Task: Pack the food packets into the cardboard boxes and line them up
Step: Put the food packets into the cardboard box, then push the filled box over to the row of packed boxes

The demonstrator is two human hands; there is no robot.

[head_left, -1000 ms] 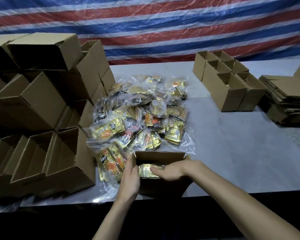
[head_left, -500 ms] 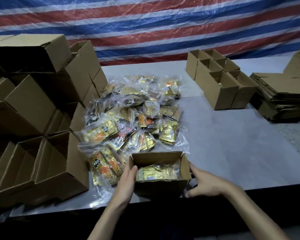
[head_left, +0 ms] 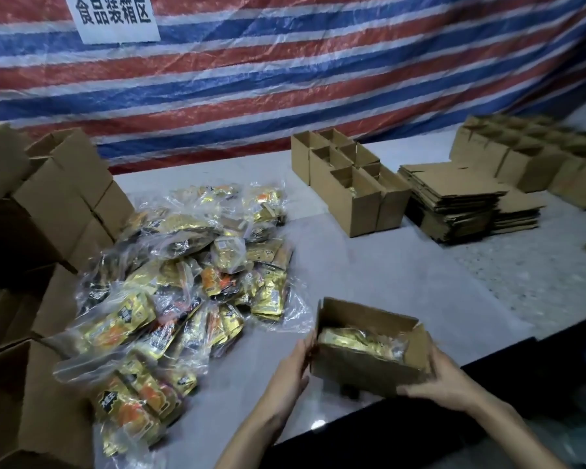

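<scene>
A small open cardboard box (head_left: 359, 370) is lifted a little above the table's near edge, tilted. Gold food packets (head_left: 356, 341) lie inside it. My left hand (head_left: 293, 370) holds its left side and my right hand (head_left: 442, 380) grips its right end from below. A large heap of bagged gold and orange food packets (head_left: 190, 275) covers the table to the left. A block of packed open boxes (head_left: 347, 184) stands lined up at the back middle.
Empty cardboard boxes (head_left: 48, 204) are stacked along the left side. A pile of flattened cartons (head_left: 460, 201) lies at the right, with more open boxes (head_left: 535, 157) behind it. A striped tarp with a white sign (head_left: 115, 16) hangs behind the grey table (head_left: 403, 265).
Both hands have taken the filled box and lifted it to the right off the table edge. The view has swung right and upward.
</scene>
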